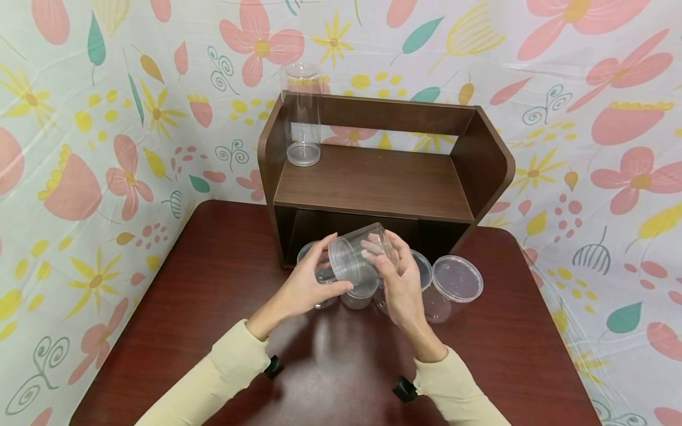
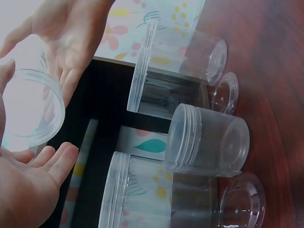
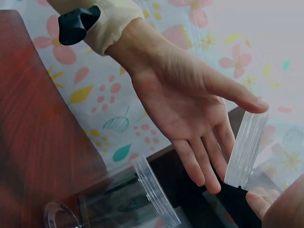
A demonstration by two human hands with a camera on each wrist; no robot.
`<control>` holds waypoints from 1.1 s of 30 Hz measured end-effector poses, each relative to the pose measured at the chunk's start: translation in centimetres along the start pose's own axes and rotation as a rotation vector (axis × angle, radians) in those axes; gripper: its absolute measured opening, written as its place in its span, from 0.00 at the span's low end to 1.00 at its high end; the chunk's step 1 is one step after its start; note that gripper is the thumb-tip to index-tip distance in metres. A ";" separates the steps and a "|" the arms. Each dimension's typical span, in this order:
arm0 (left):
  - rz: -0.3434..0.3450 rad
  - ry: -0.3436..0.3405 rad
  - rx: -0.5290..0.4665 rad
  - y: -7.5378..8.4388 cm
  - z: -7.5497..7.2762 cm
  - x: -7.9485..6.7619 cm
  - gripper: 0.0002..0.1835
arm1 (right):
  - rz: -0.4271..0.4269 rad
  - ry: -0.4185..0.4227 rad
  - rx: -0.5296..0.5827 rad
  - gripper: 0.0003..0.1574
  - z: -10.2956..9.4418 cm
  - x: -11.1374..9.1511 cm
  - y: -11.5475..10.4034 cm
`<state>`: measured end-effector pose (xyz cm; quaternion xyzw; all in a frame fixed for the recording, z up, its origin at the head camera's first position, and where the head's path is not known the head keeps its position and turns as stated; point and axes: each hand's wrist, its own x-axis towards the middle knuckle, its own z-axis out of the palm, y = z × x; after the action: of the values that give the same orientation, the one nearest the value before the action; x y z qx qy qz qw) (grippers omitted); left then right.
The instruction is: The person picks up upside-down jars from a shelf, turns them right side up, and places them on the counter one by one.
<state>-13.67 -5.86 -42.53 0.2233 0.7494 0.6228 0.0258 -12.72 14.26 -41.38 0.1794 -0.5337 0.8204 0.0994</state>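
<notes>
A clear plastic jar (image 1: pixel 358 255) is held up tilted between both hands, above the table and in front of the shelf. My left hand (image 1: pixel 303 287) grips its wide, ridged lid end, thumb on one side and fingers on the other; the ridged rim (image 3: pixel 247 149) shows in the right wrist view. At the opposite end, my right hand (image 1: pixel 403 281) holds the jar's side with thumb and fingers. Below the hands stands a small clear jar (image 2: pixel 209 137), between a larger jar (image 2: pixel 178 66) and another larger jar (image 2: pixel 147 190).
A brown two-level shelf (image 1: pixel 367 177) stands at the back of the reddish-brown table (image 1: pixel 202 331). On its upper board, at the left, is a tall clear cylinder (image 1: pixel 303 118). One lidded jar (image 1: pixel 458 278) stands right of the hands. Flower-patterned cloth (image 1: pixel 133 177) hangs behind and beside the table.
</notes>
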 end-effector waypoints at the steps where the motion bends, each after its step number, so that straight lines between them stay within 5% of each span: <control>1: -0.009 -0.003 -0.002 0.0 0.0 0.0 0.52 | 0.003 -0.001 0.002 0.29 0.1 -0.1 0.1; 16: 0.013 -0.007 -0.140 -0.5 0.6 0.0 0.53 | 0.027 -0.007 0.023 0.32 0.7 -0.5 0.5; 26: 0.055 0.019 -0.230 -0.3 0.4 -0.1 0.53 | 0.118 -0.016 -0.114 0.35 0.5 -0.6 0.0; 33: 0.073 0.038 -0.266 0.1 0.1 -0.3 0.53 | 0.036 -0.062 -0.084 0.33 -0.1 -0.5 -0.1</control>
<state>-13.36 -5.89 -42.52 0.2331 0.6518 0.7214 0.0183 -12.27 14.44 -41.50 0.1907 -0.5735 0.7931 0.0755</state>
